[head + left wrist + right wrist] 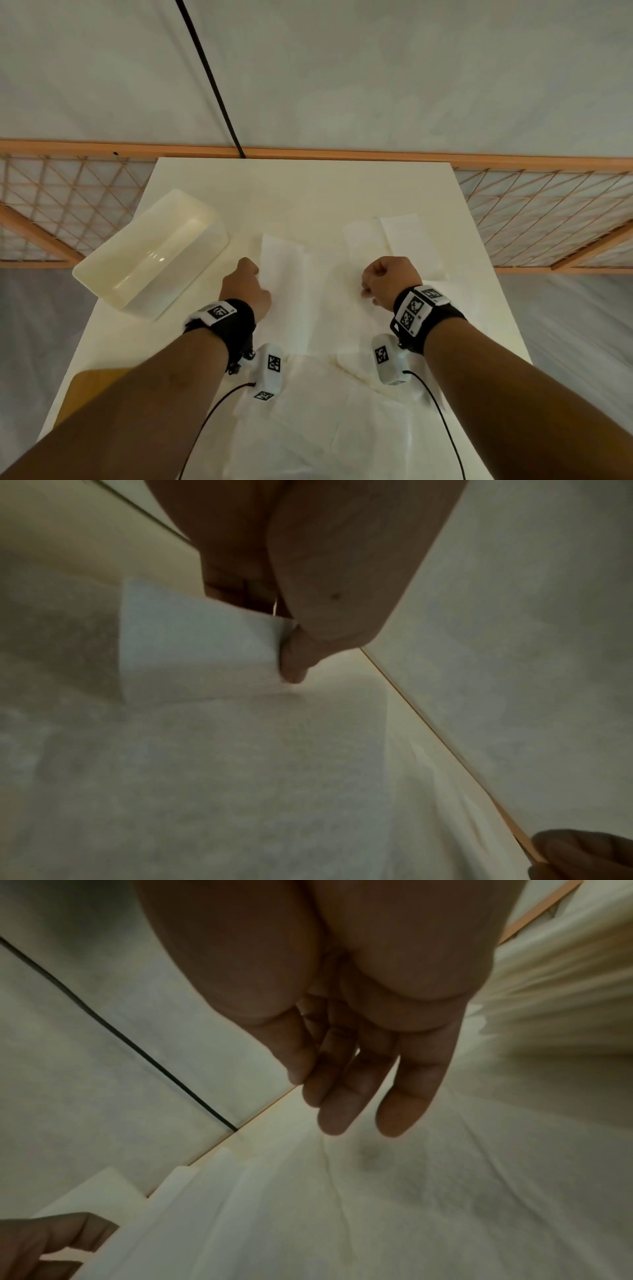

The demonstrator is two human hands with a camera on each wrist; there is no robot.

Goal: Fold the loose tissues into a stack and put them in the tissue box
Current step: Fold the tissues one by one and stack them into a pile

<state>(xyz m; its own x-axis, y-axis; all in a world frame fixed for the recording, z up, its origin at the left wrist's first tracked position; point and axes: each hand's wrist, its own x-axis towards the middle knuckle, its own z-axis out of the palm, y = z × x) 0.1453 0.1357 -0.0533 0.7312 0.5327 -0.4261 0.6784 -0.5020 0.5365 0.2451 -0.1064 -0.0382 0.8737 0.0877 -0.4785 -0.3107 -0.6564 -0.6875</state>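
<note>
A white unfolded tissue (294,298) lies flat mid-table between my hands. My left hand (246,284) is at its left edge; in the left wrist view thumb and forefinger (291,656) pinch a lifted flap of the tissue (205,642). My right hand (385,282) hovers over the tissue's right side. Its fingers (404,1110) hang fairly straight above the sheet (428,1191) and hold nothing that I can see. The empty white tissue box (102,270) stands at the left. A folded tissue (394,240) lies at the back right.
More loose tissues (325,428) are spread over the near part of the white table (308,192), under my wrists. A wooden lattice rail (342,152) runs behind the table, and a black cable (209,78) comes down to it.
</note>
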